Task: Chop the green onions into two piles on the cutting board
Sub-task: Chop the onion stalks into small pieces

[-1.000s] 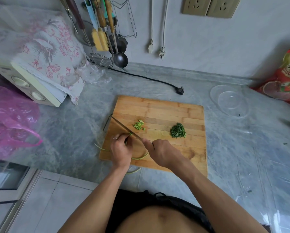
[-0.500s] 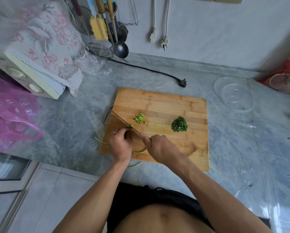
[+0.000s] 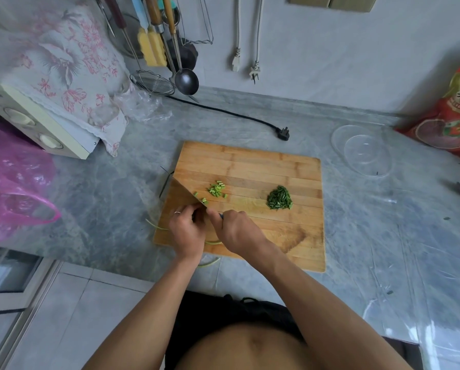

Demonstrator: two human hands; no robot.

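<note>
A: From the head view, why do the hands sit so close at the cutting board's (image 3: 250, 166) near left corner?

B: The left hand (image 3: 186, 231) curls its fingers over the green onion stalks (image 3: 213, 242) to pin them, seemingly knuckles toward the blade. The right hand (image 3: 237, 231) is wrapped round the knife's handle; the knife (image 3: 182, 192) angles away toward the board's left edge.

A: And the cut pieces?

B: A pale green pile (image 3: 217, 190) lies just beyond the hands, beside the blade, a few bits touching it. The dark green pile (image 3: 280, 198) sits well apart, toward the right edge. Uncut stalk trails off the near edge onto the worktop (image 3: 383, 236).
</note>
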